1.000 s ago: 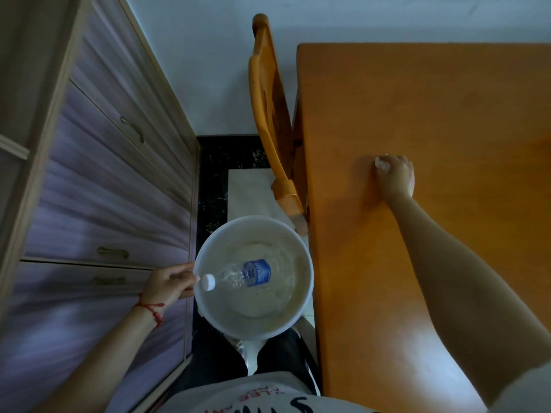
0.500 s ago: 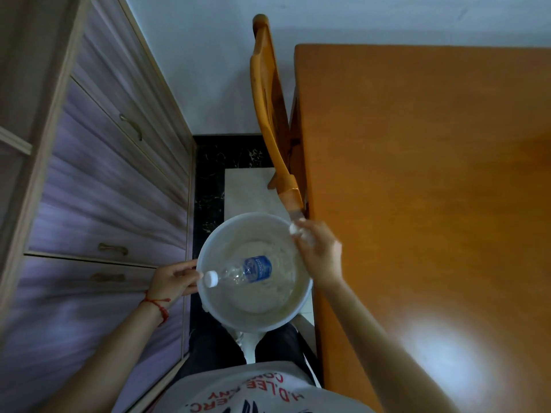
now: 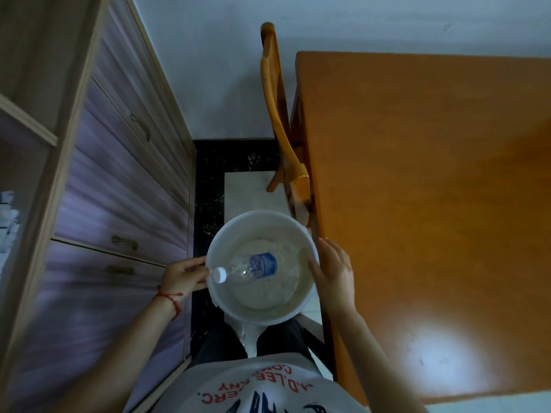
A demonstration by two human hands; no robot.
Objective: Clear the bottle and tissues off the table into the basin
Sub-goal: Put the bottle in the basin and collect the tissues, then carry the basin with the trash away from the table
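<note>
Basin (image 3: 293, 231), white and round, was what I watched from my remote seat: it hung just off the table's left edge, held between both hands above the person's dark trousers and the pale floor tile. Going left to right, the wooden cabinet (image 3: 98, 180) with purplish drawers and brass handles filled the left side of my view, blurred toward the edge. Next came the left hand (image 3: 183, 275), a red string at its wrist, at the basin's nine o'clock; its fingers were curled together against the outside of the rim, and I read that as a grip on the basin. Touching the rim right there, at nine o'clock inside the bowl, was the white cap of the clear plastic bottle (image 3: 253, 268), which lay on its side with its blue label toward the centre and its base pointing to about two o'clock. I could not make out any tissues in the basin; the bottom looked pale and streaked, and a wad would have been hard to tell apart from it. At three o'clock the right hand (image 3: 334, 275) clasped the rim, thumb inside the bowl, fingers pressed loosely together down the outer wall. Past the basin at twelve o'clock stood an orange wooden chair (image 3: 274, 108), pushed in beside the table (image 3: 432, 189), whose orange top lay bare in my view, with a bright glare patch near its lower part.
</note>
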